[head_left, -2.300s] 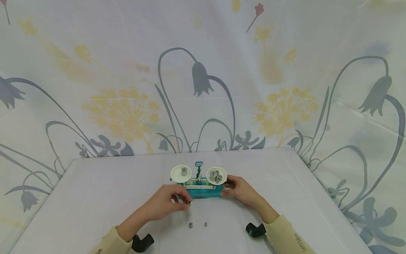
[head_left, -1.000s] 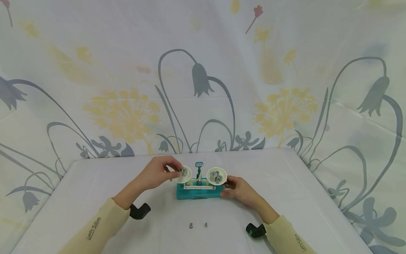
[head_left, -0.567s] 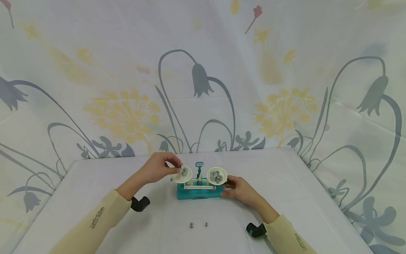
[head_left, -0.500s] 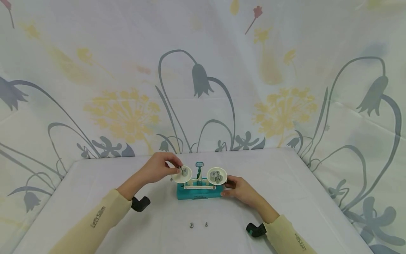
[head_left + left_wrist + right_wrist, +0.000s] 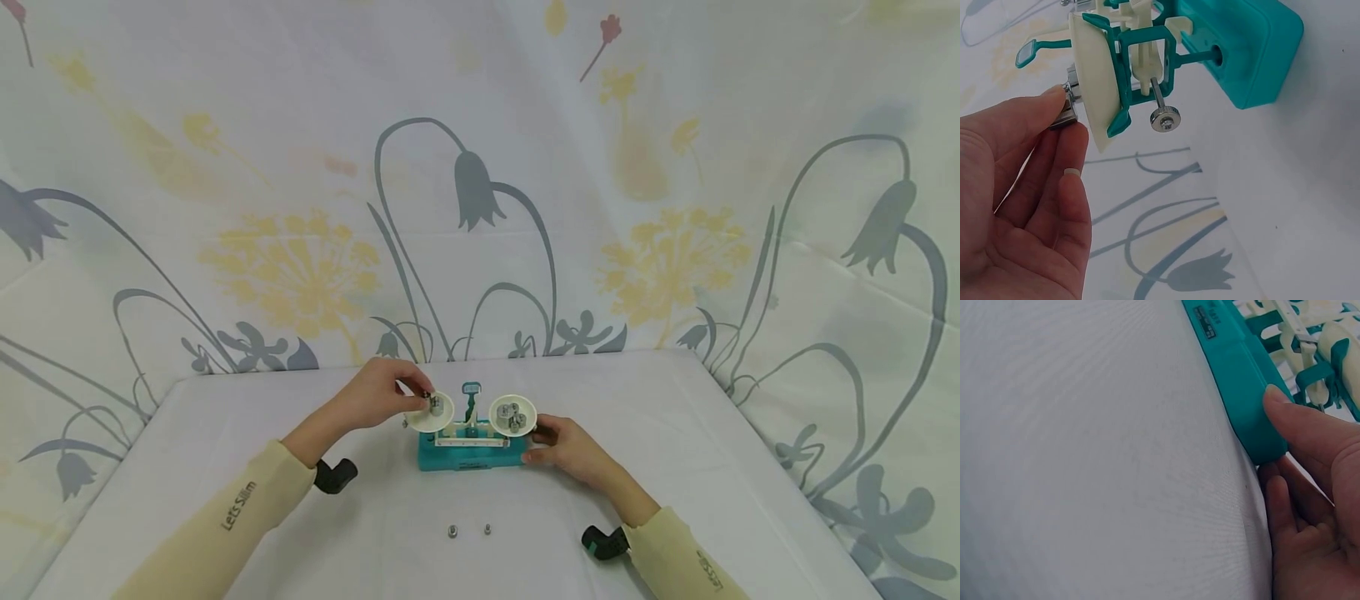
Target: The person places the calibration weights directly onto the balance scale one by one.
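Note:
A teal balance scale (image 5: pixel 472 460) with two cream pans stands on the table. My left hand (image 5: pixel 378 393) pinches a small metal weight (image 5: pixel 1066 117) between thumb and fingers, right at the inner face of the left pan (image 5: pixel 426 423). Another metal weight (image 5: pixel 437 407) sits in that pan, close beside the pinched one. Several metal weights (image 5: pixel 514 419) are grouped in the right pan (image 5: pixel 530 408). At the scale's right end, my right hand (image 5: pixel 570 452) grips the teal base (image 5: pixel 1250 403), thumb on its front side and fingers behind and under the end.
Two small metal weights, a larger one (image 5: pixel 452 531) and a smaller one (image 5: pixel 487 529), stand on the white-covered table (image 5: pixel 405 554) in front of the scale. A flower-printed curtain (image 5: pixel 315 183) hangs behind the table's far edge.
The left hand has carried the pinched weight from in front of the scale up and left to the left pan, then lowered it slightly inward. The right hand stays on the base.

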